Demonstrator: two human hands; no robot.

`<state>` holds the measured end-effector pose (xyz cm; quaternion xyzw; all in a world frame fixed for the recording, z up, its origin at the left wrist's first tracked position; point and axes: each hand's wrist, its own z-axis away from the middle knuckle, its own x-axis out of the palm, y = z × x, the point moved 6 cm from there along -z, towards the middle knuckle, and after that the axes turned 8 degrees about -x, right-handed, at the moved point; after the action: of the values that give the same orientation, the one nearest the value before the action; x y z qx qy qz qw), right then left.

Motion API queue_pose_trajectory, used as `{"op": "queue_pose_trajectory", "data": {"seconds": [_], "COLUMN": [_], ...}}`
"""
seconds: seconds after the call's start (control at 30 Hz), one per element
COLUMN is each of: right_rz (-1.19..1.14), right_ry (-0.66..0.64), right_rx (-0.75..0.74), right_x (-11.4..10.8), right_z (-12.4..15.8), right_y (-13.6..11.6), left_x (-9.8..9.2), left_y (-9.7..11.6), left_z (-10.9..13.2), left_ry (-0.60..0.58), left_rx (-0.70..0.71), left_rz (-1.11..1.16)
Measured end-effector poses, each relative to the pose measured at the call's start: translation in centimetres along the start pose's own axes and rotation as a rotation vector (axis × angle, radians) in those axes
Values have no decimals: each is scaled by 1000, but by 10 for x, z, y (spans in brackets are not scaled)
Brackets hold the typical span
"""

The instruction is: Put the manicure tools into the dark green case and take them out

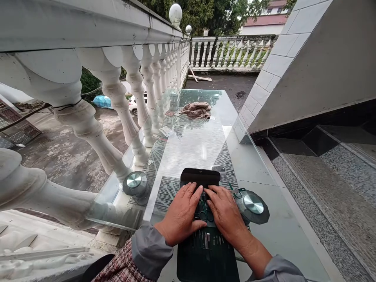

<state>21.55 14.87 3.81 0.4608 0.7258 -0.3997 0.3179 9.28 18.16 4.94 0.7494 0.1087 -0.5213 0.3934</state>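
A black manicure case (207, 266) lies unfolded on the glass table, its top flap (200, 178) pointing away from me. My left hand (183, 215) rests on the left side of the case, fingers stretched forward and thumb reaching across the middle. On the right side lies my right hand (229, 215), its fingers extended and slightly bent over the case. Between the hands, a pair of small scissors (203, 215) shows in part. Several slim metal tools (207, 239) sit in the lower section. My fingers cover much of the upper section.
The glass tabletop (258, 164) has round metal-capped supports at the left (134, 180) and right (254, 204). A thin item with a green loop (239, 192) lies right of the case. Farther off are a crumpled cloth (196, 110) and a small card (166, 131). A balustrade (111, 90) borders the left.
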Motion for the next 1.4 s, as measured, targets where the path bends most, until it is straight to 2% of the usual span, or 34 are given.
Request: {"op": "queue_pose_trajectory", "data": {"seconds": [0.7,1.13,1.27,1.4], "right_rz": [11,-85,-197,-213], "right_ry": [-8,5,105,277], "right_rx": [17,28,63,317], "right_x": [0,1,-16,-54], "right_z": [0,0,-3,1], "right_y": [0,4,16,64], "left_x": [3,4,1,-1], "left_y": [-3,-1,-1,-3], "left_z": [-1,-1,0,2], "left_ry": [7,-14,-23,-43], "left_rx": [-3,-32,-35,-50], "left_rz": [42,55,81,103]}}
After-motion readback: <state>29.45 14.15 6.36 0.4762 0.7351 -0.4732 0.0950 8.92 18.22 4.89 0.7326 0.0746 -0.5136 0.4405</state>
